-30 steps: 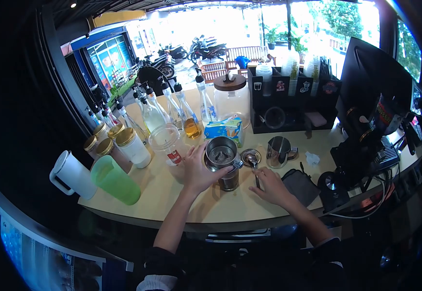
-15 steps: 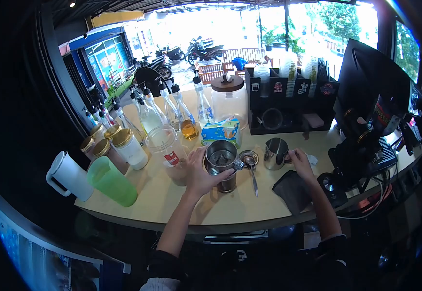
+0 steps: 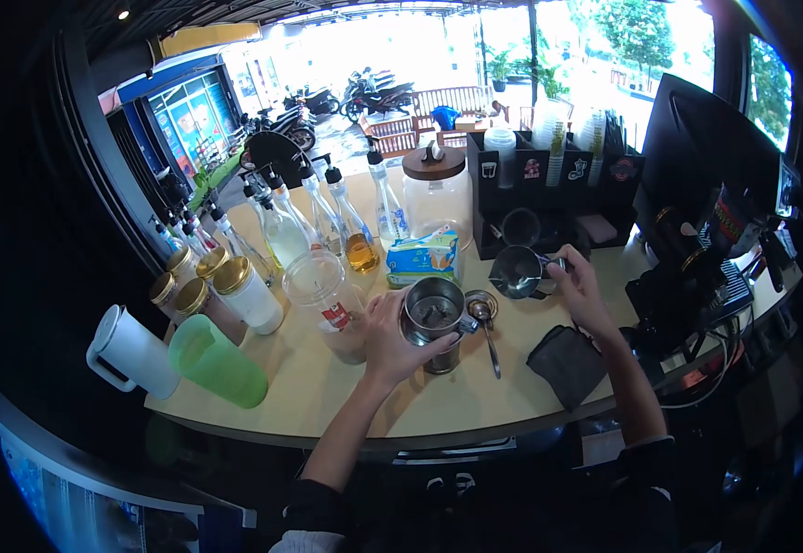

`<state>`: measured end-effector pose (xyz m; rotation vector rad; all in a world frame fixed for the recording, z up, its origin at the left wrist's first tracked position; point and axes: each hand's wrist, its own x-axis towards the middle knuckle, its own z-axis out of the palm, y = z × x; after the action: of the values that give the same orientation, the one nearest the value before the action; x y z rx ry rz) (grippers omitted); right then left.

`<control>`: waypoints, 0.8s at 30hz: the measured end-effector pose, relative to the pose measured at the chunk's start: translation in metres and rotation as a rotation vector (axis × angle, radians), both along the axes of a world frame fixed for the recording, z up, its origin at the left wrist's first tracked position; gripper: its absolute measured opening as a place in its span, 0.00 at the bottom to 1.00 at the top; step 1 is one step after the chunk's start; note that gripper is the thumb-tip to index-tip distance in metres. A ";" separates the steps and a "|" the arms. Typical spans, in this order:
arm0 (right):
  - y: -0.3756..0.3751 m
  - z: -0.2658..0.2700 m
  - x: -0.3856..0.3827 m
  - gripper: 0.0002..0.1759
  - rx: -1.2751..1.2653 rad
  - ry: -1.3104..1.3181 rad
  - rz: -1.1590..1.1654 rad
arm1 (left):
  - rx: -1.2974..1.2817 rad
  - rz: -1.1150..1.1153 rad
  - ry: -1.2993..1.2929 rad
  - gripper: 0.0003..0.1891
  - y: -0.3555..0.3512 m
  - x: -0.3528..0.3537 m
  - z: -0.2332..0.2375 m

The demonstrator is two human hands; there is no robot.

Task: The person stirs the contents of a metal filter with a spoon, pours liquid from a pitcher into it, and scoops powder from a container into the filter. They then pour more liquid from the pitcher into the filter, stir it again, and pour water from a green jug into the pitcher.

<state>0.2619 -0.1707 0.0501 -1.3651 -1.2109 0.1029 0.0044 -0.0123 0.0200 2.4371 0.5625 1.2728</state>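
My left hand (image 3: 390, 339) is wrapped around a round steel vessel (image 3: 434, 304), thumb across its near side. Its open top faces me and shows a dark, shiny interior; a small fitting sticks out at its right. In my right hand (image 3: 586, 293) is a steel milk pitcher (image 3: 516, 273), gripped by the handle. The pitcher is off the counter and tilted, its mouth turned towards me. Between the two lie a small round steel strainer (image 3: 481, 304) and a long-handled spoon (image 3: 493, 352). Just left of my left hand stands a tall clear plastic cup (image 3: 320, 286) with a red label.
A dark folded cloth (image 3: 567, 367) lies below my right hand. Behind the vessel are a blue-green tissue pack (image 3: 424, 258) and a lidded glass jar (image 3: 436, 194). Pump bottles, gold-lidded jars (image 3: 249, 295) and a green pitcher (image 3: 219, 361) fill the left. A black cup organizer (image 3: 558, 198) stands behind.
My right hand has lifted the milk pitcher off the counter and tilted it. My left hand stays on the steel vessel. The whole view has shifted slightly.
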 end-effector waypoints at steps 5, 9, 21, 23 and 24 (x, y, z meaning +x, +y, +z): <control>0.010 0.050 -0.024 0.07 -0.015 -0.173 0.119 | -0.012 -0.009 -0.008 0.41 0.000 0.000 0.001; 0.018 0.081 -0.048 0.08 -0.030 -0.257 0.200 | -0.023 -0.016 -0.008 0.40 -0.001 -0.001 0.002; 0.046 0.109 -0.090 0.12 -0.128 -0.365 0.215 | -0.024 -0.041 -0.037 0.41 0.000 -0.001 0.002; 0.046 0.114 -0.094 0.12 -0.155 -0.465 0.190 | -0.028 -0.049 -0.040 0.41 0.000 -0.001 0.002; 0.046 0.115 -0.094 0.12 -0.180 -0.563 0.164 | -0.034 -0.060 -0.046 0.41 0.000 -0.001 0.003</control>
<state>0.1677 -0.1247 0.1655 -1.5009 -1.8199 -0.0657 0.0039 -0.0123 0.0225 2.3722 0.4911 1.2819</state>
